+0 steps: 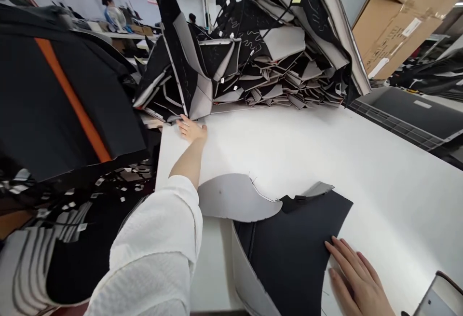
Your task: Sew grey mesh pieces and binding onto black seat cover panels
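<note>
Where clock positions are read from the centre of the view, a black panel [21,94] with an orange stripe [72,96] occupies 9 o'clock, and a stack of curved black-and-grey pieces [29,272] lies at 8 o'clock. From 7 o'clock a white sleeve [152,248] extends to the left hand [191,129], just off centre toward 10 o'clock; it is released, fingers spread and thumb apart, its fingertips at the foot of an upright folded piece [183,36] at 11 o'clock. A heap of black-and-grey pieces [282,43] spans 12 to 1 o'clock along the far side of the white table [282,147]. Nearer, at 5 o'clock, a fabric piece [289,258] lies dark face upward, its light grey flap [235,198] at 6 o'clock, with loose threads at the flap's curved edge. The right hand [356,277], at 4 o'clock, is likewise released, fingers extended, its fingertips at the fabric piece's 3 o'clock edge. Beyond, a cardboard box [394,36] stands at 2 o'clock and a wire rack [401,128] at 3 o'clock
</note>
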`<action>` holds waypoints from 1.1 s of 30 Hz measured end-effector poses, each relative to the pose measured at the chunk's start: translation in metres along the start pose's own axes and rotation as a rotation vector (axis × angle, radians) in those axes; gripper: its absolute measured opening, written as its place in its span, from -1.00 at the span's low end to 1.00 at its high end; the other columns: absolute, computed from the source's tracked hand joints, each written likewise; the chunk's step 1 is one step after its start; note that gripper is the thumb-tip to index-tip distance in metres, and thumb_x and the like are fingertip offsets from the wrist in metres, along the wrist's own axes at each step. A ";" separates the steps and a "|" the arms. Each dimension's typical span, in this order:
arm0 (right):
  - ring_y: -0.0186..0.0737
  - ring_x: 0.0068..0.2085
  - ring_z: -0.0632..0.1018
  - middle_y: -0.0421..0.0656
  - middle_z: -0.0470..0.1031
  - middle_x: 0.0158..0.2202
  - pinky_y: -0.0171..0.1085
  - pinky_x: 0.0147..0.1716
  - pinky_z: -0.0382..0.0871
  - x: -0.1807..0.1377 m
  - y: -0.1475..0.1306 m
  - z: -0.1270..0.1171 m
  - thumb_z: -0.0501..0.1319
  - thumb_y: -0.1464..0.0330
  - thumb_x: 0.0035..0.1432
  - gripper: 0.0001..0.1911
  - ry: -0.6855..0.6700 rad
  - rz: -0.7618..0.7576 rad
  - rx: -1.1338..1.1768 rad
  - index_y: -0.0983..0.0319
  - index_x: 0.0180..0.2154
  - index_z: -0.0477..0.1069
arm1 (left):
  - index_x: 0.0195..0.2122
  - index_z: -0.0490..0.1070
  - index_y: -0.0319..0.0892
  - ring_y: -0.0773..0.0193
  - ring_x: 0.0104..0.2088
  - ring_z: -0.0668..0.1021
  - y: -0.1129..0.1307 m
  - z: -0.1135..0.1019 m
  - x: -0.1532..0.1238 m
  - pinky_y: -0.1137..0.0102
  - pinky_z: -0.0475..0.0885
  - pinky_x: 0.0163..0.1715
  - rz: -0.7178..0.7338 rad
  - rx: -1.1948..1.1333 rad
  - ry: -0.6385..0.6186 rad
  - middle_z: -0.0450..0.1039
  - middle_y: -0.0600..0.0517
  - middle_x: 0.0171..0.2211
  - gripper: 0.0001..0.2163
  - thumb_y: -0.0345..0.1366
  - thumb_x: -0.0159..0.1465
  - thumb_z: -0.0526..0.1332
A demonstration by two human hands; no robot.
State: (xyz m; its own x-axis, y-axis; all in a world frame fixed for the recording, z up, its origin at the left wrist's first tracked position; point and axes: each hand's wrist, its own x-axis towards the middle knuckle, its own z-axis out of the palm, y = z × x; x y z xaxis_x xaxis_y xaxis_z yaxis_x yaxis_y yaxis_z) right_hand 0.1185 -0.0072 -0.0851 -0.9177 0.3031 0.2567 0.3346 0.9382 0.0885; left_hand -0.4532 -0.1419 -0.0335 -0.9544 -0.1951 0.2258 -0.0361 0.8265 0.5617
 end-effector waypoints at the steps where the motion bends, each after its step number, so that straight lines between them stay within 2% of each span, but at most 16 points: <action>1: -0.03 0.25 0.27 -0.16 0.09 0.31 0.02 0.05 0.36 0.003 -0.001 0.000 -0.04 0.23 0.30 -0.41 0.005 -0.002 -0.012 0.12 0.32 -0.03 | 0.34 -0.40 -0.26 -0.11 0.32 0.00 0.000 0.009 0.011 0.03 0.08 0.23 -0.004 -0.002 0.030 -0.30 -0.36 0.34 -0.08 -0.15 0.18 0.26; 3: -0.03 0.24 0.28 -0.16 0.10 0.31 0.00 0.03 0.37 0.010 -0.002 0.000 -0.05 0.24 0.30 -0.41 -0.003 0.016 -0.031 0.12 0.33 -0.05 | 0.35 -0.30 -0.13 -0.13 0.33 -0.03 -0.002 0.023 0.029 0.00 0.06 0.22 0.055 0.007 0.055 -0.33 -0.29 0.35 -0.11 -0.06 0.17 0.27; 5: -0.04 0.25 0.26 -0.18 0.09 0.31 -0.01 0.05 0.35 0.016 -0.003 0.001 -0.05 0.23 0.30 -0.41 -0.024 0.055 -0.040 0.11 0.33 -0.05 | 0.33 -0.11 -0.02 -0.17 0.32 -0.03 -0.005 0.032 0.040 -0.05 0.05 0.20 0.149 0.028 0.026 -0.28 -0.24 0.35 -0.32 -0.02 0.26 0.15; 7: -0.05 0.26 0.25 -0.19 0.08 0.31 -0.01 0.07 0.34 0.020 -0.004 0.002 -0.05 0.22 0.30 -0.42 -0.033 0.085 -0.038 0.09 0.32 -0.04 | 0.26 0.10 0.05 -0.18 0.31 0.01 -0.008 0.035 0.043 -0.08 0.07 0.18 0.205 0.052 -0.001 -0.17 -0.19 0.34 -0.55 -0.07 0.35 -0.03; 9: -0.05 0.26 0.25 -0.21 0.07 0.32 -0.01 0.07 0.34 0.023 -0.006 0.001 -0.04 0.21 0.30 -0.42 -0.028 0.097 -0.025 0.08 0.32 -0.02 | 0.21 0.20 0.06 -0.17 0.30 0.05 -0.008 0.032 0.040 -0.06 0.09 0.17 0.218 0.069 -0.001 -0.13 -0.18 0.33 -0.61 -0.16 0.36 -0.06; 13: -0.03 0.24 0.28 -0.20 0.08 0.31 0.00 0.07 0.35 0.022 -0.008 0.001 -0.01 0.20 0.29 -0.41 0.024 0.084 0.008 0.08 0.32 -0.02 | 0.25 0.09 -0.12 -0.13 0.31 0.01 -0.003 0.023 0.025 0.04 0.06 0.22 0.319 0.112 0.057 -0.26 -0.23 0.35 -0.46 -0.31 0.23 0.15; 15: -0.02 0.23 0.30 -0.19 0.10 0.30 0.01 0.06 0.36 0.021 -0.008 0.001 0.01 0.19 0.28 -0.40 0.052 0.075 0.017 0.08 0.32 -0.01 | 0.26 0.03 -0.21 -0.13 0.30 0.01 0.001 0.021 0.021 0.06 0.03 0.24 0.358 0.122 0.095 -0.28 -0.26 0.35 -0.38 -0.30 0.19 0.22; 19: -0.02 0.22 0.31 -0.18 0.12 0.29 -0.01 0.04 0.39 0.022 -0.006 0.002 0.01 0.19 0.28 -0.42 0.052 0.079 0.009 0.08 0.31 0.03 | 0.32 -0.20 -0.30 -0.22 0.30 -0.02 0.004 0.026 0.027 -0.03 0.02 0.22 0.167 0.064 0.107 -0.32 -0.36 0.34 -0.15 -0.19 0.16 0.30; 20: -0.02 0.22 0.31 -0.18 0.12 0.29 -0.01 0.05 0.39 0.023 -0.006 0.002 0.00 0.19 0.28 -0.42 0.043 0.080 0.005 0.07 0.30 0.03 | 0.33 -0.25 -0.30 -0.23 0.30 -0.03 0.004 0.029 0.031 -0.06 0.02 0.21 0.135 0.048 0.108 -0.33 -0.37 0.34 -0.14 -0.16 0.17 0.29; 22: -0.03 0.23 0.30 -0.18 0.10 0.30 -0.03 0.05 0.39 0.024 -0.006 0.002 0.00 0.21 0.28 -0.43 0.020 0.085 -0.002 0.07 0.30 0.04 | 0.33 -0.20 -0.24 -0.25 0.29 -0.03 0.002 0.032 0.041 -0.10 0.00 0.19 0.140 0.031 0.109 -0.33 -0.31 0.34 -0.24 -0.14 0.24 0.21; 25: -0.03 0.24 0.28 -0.18 0.08 0.31 -0.03 0.07 0.37 0.025 -0.006 0.001 0.00 0.22 0.28 -0.41 -0.020 0.103 -0.008 0.07 0.31 0.01 | 0.28 0.02 -0.14 -0.24 0.22 0.11 -0.001 0.031 0.054 -0.14 0.10 0.12 0.150 0.034 0.083 -0.08 -0.15 0.31 -0.51 -0.17 0.35 0.03; 28: -0.03 0.25 0.26 -0.19 0.07 0.31 -0.03 0.08 0.37 0.025 -0.006 0.001 0.01 0.23 0.28 -0.41 -0.039 0.121 0.000 0.07 0.31 0.02 | 0.22 0.17 -0.14 -0.17 0.11 0.27 -0.001 0.022 0.055 -0.12 0.22 0.04 0.140 0.035 0.039 0.25 -0.11 0.14 -0.59 -0.22 0.39 -0.10; 30: -0.03 0.25 0.26 -0.19 0.08 0.31 -0.02 0.10 0.34 0.026 -0.007 -0.001 0.01 0.23 0.28 -0.43 -0.050 0.137 0.022 0.06 0.30 0.05 | 0.18 0.24 -0.24 -0.17 0.11 0.28 0.001 0.013 0.045 -0.10 0.23 0.05 0.204 0.040 -0.012 0.34 -0.18 0.05 -0.58 -0.22 0.38 -0.11; 33: -0.03 0.26 0.25 -0.19 0.10 0.31 0.01 0.14 0.29 0.027 -0.010 -0.004 0.00 0.23 0.29 -0.47 -0.067 0.177 0.077 0.04 0.28 0.10 | 0.08 0.32 -0.45 -0.17 0.14 0.28 0.001 -0.003 0.018 -0.05 0.22 0.11 0.350 0.057 -0.085 0.36 -0.34 0.00 -0.57 -0.25 0.33 -0.07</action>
State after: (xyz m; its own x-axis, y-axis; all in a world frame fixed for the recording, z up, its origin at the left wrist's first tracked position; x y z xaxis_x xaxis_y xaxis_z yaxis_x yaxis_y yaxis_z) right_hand 0.0915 -0.0090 -0.0748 -0.8591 0.4724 0.1971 0.4770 0.8785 -0.0266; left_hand -0.4694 -0.1462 -0.0263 -0.9331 0.1474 0.3280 0.2829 0.8642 0.4162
